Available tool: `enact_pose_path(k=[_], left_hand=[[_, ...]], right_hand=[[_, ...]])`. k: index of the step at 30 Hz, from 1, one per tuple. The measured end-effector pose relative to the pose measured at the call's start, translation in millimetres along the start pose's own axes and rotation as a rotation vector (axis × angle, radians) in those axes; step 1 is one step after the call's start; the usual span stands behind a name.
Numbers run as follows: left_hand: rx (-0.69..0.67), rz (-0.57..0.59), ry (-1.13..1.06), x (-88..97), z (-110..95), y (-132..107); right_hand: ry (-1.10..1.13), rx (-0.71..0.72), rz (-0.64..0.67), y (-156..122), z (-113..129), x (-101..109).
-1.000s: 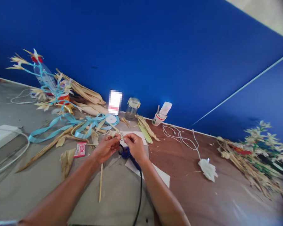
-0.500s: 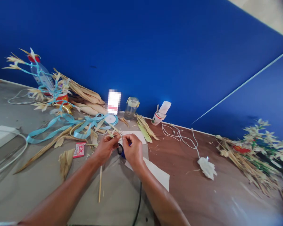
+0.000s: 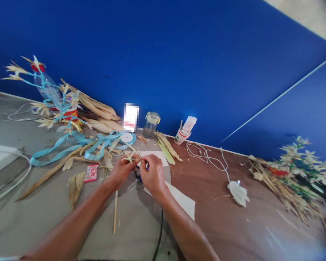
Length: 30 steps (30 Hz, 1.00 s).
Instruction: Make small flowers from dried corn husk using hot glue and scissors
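Over the middle of the table, my left hand is closed in a pinch on a small pale corn husk flower, whose pointed petals spread above the fingers. My right hand sits just beside it, thumb and forefinger pinched at the flower's thin stem end; the fingertips hide the exact grip. Partly covered below the hands is a dark blue and black object whose kind I cannot make out. A white sheet lies behind the right hand, and another white sheet is under the right forearm.
Light blue ribbon and dry husks are strewn at left, near a red packet. Ribbon-wrapped husk flowers stand behind. A lidded jar, a paper cup, a white cable and more flowers line the back and right.
The flower in my left hand has turned so its petals face more upward. My right fingers have shifted slightly at the stem. Everything else stays in place.
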State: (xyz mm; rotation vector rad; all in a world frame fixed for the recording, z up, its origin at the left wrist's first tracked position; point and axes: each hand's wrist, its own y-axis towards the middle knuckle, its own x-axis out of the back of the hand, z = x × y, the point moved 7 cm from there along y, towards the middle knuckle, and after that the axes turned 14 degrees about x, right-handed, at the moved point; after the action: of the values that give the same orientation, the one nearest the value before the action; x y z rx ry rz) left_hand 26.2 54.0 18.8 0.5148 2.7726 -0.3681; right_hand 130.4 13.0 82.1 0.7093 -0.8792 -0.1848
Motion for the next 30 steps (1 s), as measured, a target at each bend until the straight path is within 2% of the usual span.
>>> enact_pose_path(k=[4, 7, 11, 13, 15, 17, 20, 23, 26, 30], left_hand=[[0.085, 0.063, -0.132, -4.3, 2.4, -1.3], [0.141, 0.119, -0.266, -5.7, 0.3, -2.8], [0.217, 0.216, -0.382, -4.9, 0.0, -2.2], [0.24, 0.248, -0.405, -3.7, 1.6, -0.9], [0.247, 0.26, -0.41, -2.4, 3.3, 0.4], [0.251, 0.245, -0.4, -1.3, 4.9, 1.3], [0.267, 0.18, -0.354, 0.5, 7.6, 2.0], [0.265, 0.085, -0.27, 3.3, 9.0, 2.2], [0.199, 0.045, -0.189, 3.0, 6.0, 2.2], [0.086, -0.028, -0.101, 4.4, 0.3, 2.1]], right_hand=[[0.046, -0.028, 0.004, 0.4, -3.7, -1.7], [0.128, -0.093, 0.004, 1.6, -15.0, 0.6], [0.054, -0.196, -0.037, 3.4, -36.7, 14.1], [0.003, -0.196, -0.083, 4.8, -42.3, 21.5], [0.052, -0.15, -0.101, 6.5, -42.0, 22.0], [0.207, -0.137, -0.039, 6.6, -40.3, 12.5], [0.463, -0.207, 0.107, 1.9, -36.5, -8.6], [0.557, -0.268, 0.172, -2.6, -32.3, -19.9], [0.57, -0.332, 0.152, -4.9, -32.7, -22.4], [0.7, -0.462, 0.011, -8.2, -37.5, -22.5]])
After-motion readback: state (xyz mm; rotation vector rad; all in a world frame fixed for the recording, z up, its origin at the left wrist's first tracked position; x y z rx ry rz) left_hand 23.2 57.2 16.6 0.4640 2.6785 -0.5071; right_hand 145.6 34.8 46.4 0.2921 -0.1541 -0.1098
